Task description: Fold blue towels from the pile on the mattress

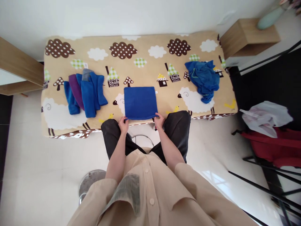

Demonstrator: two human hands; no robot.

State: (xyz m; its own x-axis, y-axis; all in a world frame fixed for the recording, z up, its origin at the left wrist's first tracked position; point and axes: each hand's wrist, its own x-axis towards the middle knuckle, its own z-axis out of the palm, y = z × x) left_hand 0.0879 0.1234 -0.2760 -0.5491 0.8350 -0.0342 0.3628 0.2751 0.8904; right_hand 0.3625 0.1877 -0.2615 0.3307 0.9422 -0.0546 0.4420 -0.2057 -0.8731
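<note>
left fingers (122, 119), right fingers (158, 115) pinched closed on blue cloth (140, 102), near corners; folded cloths (87, 98) to left, crumpled cloth (205, 78) to right

Flat blue cloth (140, 102) on a sheep-print cover (141, 73), its near edge pinched by the left hand (123, 124) at 7 o'clock and the right hand (159, 120) at 5 o'clock. Around it: blue, purple and grey cloths (88, 97) at 9 o'clock; crumpled blue fabric (204, 78) between 2 and 3; wooden box shelf (235, 39), farther, at 2; white plastic bag (266, 116) at 3; round stool (90, 182) at 7.
</note>
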